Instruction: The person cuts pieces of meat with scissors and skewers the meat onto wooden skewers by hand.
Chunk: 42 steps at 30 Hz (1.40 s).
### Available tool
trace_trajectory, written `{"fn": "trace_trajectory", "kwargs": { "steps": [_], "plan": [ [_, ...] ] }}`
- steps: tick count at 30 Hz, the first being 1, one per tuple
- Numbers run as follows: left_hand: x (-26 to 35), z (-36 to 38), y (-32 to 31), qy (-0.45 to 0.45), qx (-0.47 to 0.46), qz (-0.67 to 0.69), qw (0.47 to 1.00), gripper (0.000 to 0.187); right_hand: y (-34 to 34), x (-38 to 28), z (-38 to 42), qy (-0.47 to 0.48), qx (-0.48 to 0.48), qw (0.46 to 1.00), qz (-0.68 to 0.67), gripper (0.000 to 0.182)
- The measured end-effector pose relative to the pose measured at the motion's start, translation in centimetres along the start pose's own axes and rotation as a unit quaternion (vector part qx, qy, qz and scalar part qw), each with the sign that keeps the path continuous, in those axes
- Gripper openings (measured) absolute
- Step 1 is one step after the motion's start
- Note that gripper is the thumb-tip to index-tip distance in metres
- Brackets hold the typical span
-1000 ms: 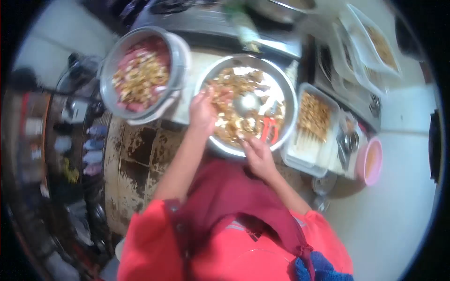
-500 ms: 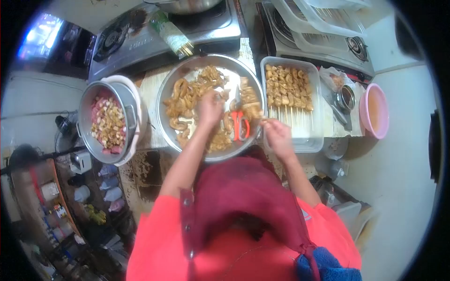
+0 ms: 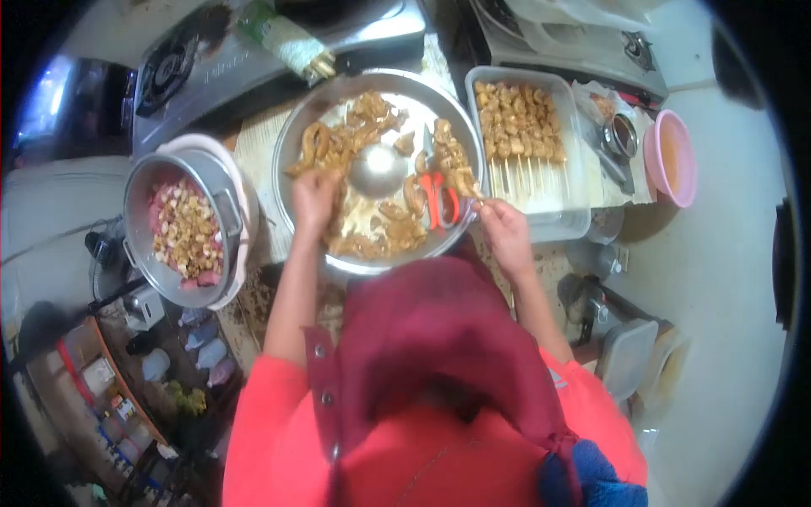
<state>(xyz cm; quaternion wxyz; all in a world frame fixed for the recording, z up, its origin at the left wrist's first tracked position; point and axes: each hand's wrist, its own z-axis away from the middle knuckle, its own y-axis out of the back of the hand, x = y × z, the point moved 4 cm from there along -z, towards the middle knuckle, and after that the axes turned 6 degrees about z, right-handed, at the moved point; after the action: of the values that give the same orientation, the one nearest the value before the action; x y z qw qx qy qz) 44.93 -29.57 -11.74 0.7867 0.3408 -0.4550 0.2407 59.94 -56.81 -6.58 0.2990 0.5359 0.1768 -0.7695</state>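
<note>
A wide metal basin (image 3: 287, 127) holds strips and pieces of marinated meat (image 3: 397, 232). At its left side my left hand (image 3: 314, 201) reaches in, fingers closed on a piece of meat among the strips; the fingertips are partly hidden. Just past the right rim, my right hand (image 3: 504, 230) pinches the end of a skewer, whose meat-covered part (image 3: 456, 169) lies over the basin's right side. Between my hands, orange-handled scissors (image 3: 438, 203) rest in the basin, blades pointing away. To the right, a clear plastic container (image 3: 549, 207) holds several finished meat skewers (image 3: 519, 122).
On the left, a metal pot (image 3: 139, 245) of chopped meat sits in a pale basin. Gas stoves (image 3: 203, 76) line the back, with a pack of sticks (image 3: 287, 42) on one. A small metal bowl (image 3: 621, 135) and a pink basin (image 3: 672, 156) stand at right.
My left hand has moved left, from the basin's middle to the meat at its left side, uncovering the bare centre. My right hand still holds the skewer. The view has shifted slightly.
</note>
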Motion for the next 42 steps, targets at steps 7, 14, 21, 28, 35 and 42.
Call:
{"fn": "trace_trajectory", "kwargs": {
  "steps": [7, 14, 21, 28, 35, 42],
  "plan": [
    [0.1, 2.6, -1.0, -0.176, -0.135, -0.313, 0.923, 0.030, -0.9, 0.0, -0.3, 0.022, -0.028, 0.999, 0.016, 0.023],
    [-3.5, 5.1, -4.0, -0.087, -0.291, -0.460, 0.834, 0.011, -0.8, 0.8, -0.4, 0.039, -0.034, 0.999, 0.014, 0.021],
    [-1.2, 3.1, -2.7, -0.050, -0.225, -0.299, 0.926, 0.016, -0.6, 0.2, 0.1, 0.042, -0.054, 0.996, 0.057, 0.023],
    [1.4, 0.6, -0.8, 0.018, -0.034, 0.049, 0.998, 0.026, -1.4, 0.8, 0.0, 0.054, -0.060, 0.996, 0.037, 0.022],
    [0.3, 0.0, -1.4, 0.118, -0.083, 0.529, 0.836, 0.027, -2.4, 0.0, 1.2, 0.044, -0.090, 0.994, 0.048, 0.021],
    [0.7, -0.6, 0.1, -0.027, 0.038, 0.156, 0.987, 0.021, -2.5, 0.6, 1.1, 0.050, -0.093, 0.992, 0.067, 0.023]
  ]
}}
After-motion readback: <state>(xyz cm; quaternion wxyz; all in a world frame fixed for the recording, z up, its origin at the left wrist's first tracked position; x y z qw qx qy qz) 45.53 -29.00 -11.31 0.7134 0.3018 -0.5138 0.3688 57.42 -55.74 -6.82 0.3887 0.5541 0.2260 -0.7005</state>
